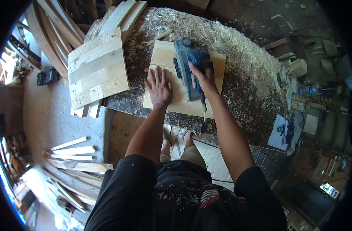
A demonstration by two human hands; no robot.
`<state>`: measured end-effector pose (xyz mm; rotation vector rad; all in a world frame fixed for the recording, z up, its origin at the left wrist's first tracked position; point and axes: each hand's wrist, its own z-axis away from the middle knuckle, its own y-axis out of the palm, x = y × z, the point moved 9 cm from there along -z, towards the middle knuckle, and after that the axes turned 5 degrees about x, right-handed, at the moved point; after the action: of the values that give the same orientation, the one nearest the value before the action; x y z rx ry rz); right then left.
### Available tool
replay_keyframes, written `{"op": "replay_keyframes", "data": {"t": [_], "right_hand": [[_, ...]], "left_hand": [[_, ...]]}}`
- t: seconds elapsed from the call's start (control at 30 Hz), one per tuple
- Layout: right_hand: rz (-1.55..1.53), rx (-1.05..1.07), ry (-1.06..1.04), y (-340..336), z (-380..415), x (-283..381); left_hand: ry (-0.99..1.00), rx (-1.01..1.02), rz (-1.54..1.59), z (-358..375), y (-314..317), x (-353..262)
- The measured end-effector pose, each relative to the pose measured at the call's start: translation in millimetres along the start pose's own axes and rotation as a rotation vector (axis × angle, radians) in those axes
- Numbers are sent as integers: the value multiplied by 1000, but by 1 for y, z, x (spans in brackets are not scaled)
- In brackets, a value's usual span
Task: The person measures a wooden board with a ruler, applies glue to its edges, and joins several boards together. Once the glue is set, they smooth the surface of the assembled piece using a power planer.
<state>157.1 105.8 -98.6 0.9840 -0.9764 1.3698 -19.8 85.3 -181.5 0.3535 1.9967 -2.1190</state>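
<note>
A pale wooden panel (172,104) lies flat on the workbench (245,88). My left hand (159,87) presses flat on the panel's left part, fingers spread. My right hand (202,79) grips the handle of a blue electric planer (189,63), which rests on the panel's middle, pointing away from me. The planer's cord (204,111) hangs down off the near edge of the bench.
Wood shavings (206,30) cover the bench. A second slatted panel (97,69) lies on planks at the bench's left end. Loose slats (74,154) lie on the floor at left. A blue clamp on paper (285,131) and a bottle (308,90) sit at right.
</note>
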Motion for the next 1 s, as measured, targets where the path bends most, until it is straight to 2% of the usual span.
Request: {"op": "replay_keyframes", "data": {"t": [0.07,0.2,0.23,0.27,0.33,0.4,0.47,0.5,0.57,0.7,0.77,0.9,0.93,1.0], "right_hand": [[35,10,11,-3,51,-11],[90,-135,213,-25,196,-99],[62,-122,170,-20,220,-92],[33,-109,235,-15,237,-90],[27,-145,216,-14,231,-90],[125,-185,117,-14,188,-87],[134,-201,237,-6,129,-67],[152,-191,115,1,92,-41],[147,-86,52,8,27,-17],[26,26,-15,-2,-9,-2],[33,2,-32,-12,36,2],[183,-206,185,-63,180,-73],[194,-275,108,-69,213,-76],[91,-324,180,-71,259,-82]], "left_hand": [[2,10,4,0,-1,-1],[-7,21,2,-1,0,1],[-12,41,-11,-1,0,1],[-14,35,-4,-3,-1,1],[-14,33,4,-2,0,2],[-20,24,39,-2,0,3],[-21,27,64,-2,2,5],[-21,18,62,-1,1,6],[-9,-4,61,-1,-1,4],[13,-37,2,0,-1,1],[11,-36,-8,-3,-2,0],[-14,0,-6,-2,1,1],[-19,6,-4,-2,0,0],[-24,17,-10,-3,-2,-1]]}}
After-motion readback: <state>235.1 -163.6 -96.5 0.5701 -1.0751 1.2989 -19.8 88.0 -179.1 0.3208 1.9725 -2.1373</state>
